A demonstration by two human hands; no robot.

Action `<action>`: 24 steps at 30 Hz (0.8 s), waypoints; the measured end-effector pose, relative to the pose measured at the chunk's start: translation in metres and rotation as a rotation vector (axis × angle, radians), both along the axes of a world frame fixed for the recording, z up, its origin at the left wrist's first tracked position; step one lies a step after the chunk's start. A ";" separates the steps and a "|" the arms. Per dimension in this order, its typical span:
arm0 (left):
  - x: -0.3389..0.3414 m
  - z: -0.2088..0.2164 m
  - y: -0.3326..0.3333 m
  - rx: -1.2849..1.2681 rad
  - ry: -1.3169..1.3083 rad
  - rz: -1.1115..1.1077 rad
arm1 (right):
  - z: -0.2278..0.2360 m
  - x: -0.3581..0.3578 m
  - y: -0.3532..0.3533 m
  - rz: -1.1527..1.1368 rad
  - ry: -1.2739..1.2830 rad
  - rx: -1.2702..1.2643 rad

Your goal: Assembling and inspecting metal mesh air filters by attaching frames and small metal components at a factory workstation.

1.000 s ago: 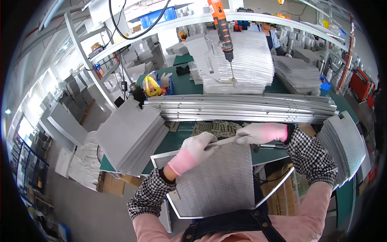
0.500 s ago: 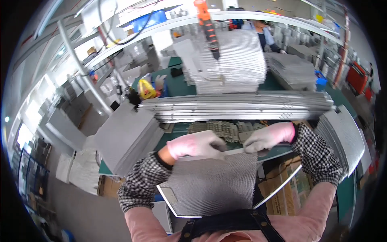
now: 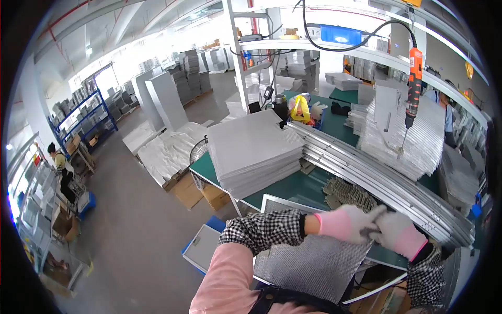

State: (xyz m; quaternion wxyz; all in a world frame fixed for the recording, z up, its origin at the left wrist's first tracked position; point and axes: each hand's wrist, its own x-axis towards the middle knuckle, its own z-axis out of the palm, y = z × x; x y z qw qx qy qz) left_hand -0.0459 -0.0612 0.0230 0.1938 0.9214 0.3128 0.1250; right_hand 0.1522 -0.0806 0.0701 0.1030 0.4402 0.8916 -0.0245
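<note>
A silver mesh panel (image 3: 314, 264) with a pale frame lies tilted in front of me, its far part under my hands. My left hand (image 3: 345, 223), in a white and pink glove, is over the panel's far right part, a finger stretched toward the right. Just beside it, my right hand (image 3: 401, 233), gloved the same, has its fingers bent together by the panel's corner. The hands touch or overlap at the fingertips. Whatever lies between the right fingers is hidden. Small metal brackets (image 3: 348, 194) are heaped on the green table beyond.
A stack of grey panels (image 3: 256, 149) stands on the table's left corner. Long metal profiles (image 3: 376, 172) lie across the table. An orange electric screwdriver (image 3: 413, 86) hangs above stacked mesh sheets (image 3: 431, 131). A framed panel (image 3: 206, 246) rests low at the left. A person (image 3: 64, 172) stands far left.
The view has swung left, bringing more aisle into sight. My hands, apart along the panel's far edge before, have come together at its right part.
</note>
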 end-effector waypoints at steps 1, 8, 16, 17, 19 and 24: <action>-0.021 -0.017 0.013 0.014 -0.057 -0.001 | 0.003 -0.014 0.001 0.039 -0.010 0.164; -0.154 -0.051 0.032 -0.502 -0.437 0.407 | -0.154 0.052 -0.108 -0.163 0.220 -0.714; -0.142 0.025 -0.008 0.056 -0.736 0.531 | -0.201 -0.033 -0.101 -0.884 1.971 -0.191; -0.136 0.032 -0.011 0.053 -0.832 0.533 | -0.179 -0.017 -0.095 -1.006 2.059 -0.184; -0.129 0.030 -0.010 0.040 -1.018 0.502 | -0.145 0.007 -0.073 -0.943 1.947 0.336; -0.103 -0.018 0.027 0.081 -1.326 0.289 | -0.110 0.071 -0.038 -0.401 2.131 0.547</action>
